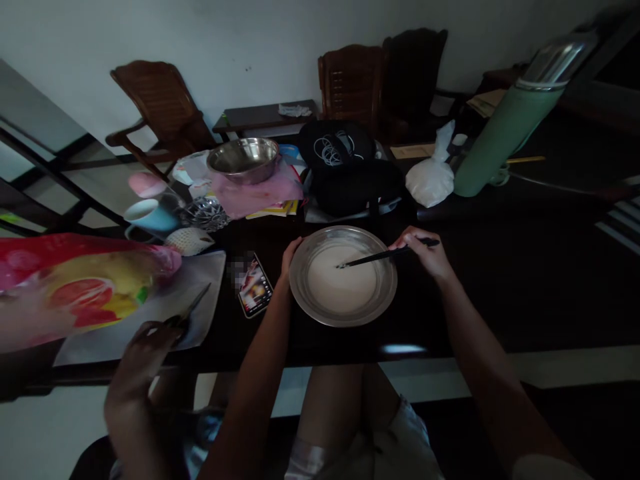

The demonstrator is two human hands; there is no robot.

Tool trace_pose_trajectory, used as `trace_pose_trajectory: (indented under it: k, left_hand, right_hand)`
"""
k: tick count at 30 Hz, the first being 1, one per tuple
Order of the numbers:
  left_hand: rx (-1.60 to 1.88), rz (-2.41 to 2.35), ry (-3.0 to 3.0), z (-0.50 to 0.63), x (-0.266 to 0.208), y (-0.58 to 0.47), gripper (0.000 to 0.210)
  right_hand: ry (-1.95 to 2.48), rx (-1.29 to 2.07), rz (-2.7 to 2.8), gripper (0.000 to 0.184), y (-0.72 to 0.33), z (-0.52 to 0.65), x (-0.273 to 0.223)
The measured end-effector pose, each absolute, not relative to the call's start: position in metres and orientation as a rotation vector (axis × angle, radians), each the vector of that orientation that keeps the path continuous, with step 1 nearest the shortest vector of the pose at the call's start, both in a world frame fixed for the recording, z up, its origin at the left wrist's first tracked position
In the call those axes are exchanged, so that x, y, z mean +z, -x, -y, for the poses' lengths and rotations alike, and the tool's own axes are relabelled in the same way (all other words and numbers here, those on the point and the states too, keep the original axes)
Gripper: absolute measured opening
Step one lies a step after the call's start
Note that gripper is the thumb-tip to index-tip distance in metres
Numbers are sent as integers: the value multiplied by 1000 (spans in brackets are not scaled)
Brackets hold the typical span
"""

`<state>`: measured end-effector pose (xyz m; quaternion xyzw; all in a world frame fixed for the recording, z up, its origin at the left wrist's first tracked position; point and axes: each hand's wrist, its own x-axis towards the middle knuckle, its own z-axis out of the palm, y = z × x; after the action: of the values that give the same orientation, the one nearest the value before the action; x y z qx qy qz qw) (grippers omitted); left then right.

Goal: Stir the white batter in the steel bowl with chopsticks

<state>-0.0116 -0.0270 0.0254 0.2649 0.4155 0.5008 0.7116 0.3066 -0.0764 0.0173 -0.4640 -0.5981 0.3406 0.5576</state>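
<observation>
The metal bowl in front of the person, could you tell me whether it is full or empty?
Partly full: the metal bowl holds a pale, smooth batter-like mass across its bottom, well below the rim, and the chopsticks held by the right hand dip into it.

- The mixing bowl (343, 275) sits on the table (500, 293) at the near middle, batter (343, 283) in it.
- The left hand (289, 257) touches its left rim; the right hand (421, 251), at its right, holds chopsticks (385, 255) reaching into the batter.
- A phone (255, 287) lies just left of the bowl.
- Further left lies a cutting board (165, 307), another person's hand (145, 347) at its near edge.
- A second bowl (243, 159) stands far left, a flask (520, 110) far right.
</observation>
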Motion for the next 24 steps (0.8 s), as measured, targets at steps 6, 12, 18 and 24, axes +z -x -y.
trace_pose_trajectory:
  k: [6,12,18,24]
  left_hand:
    - [1083,-1014,-496,-9,-2,-15,17]
    - [1102,-1007,-486,-4,-1,-10,28]
    - [1082,-995,-488,-6,-4,-11,21]
    - [1105,-1009,-456,-6,-2,-12,21]
  right_hand:
    - [1013,921,1416,40,-308,78,16]
    - [1064,879,1521,34,-303,77,19]
    - [1083,849,1360,43,-315,77,15]
    - [1068,929,1536,35,-300,79,22]
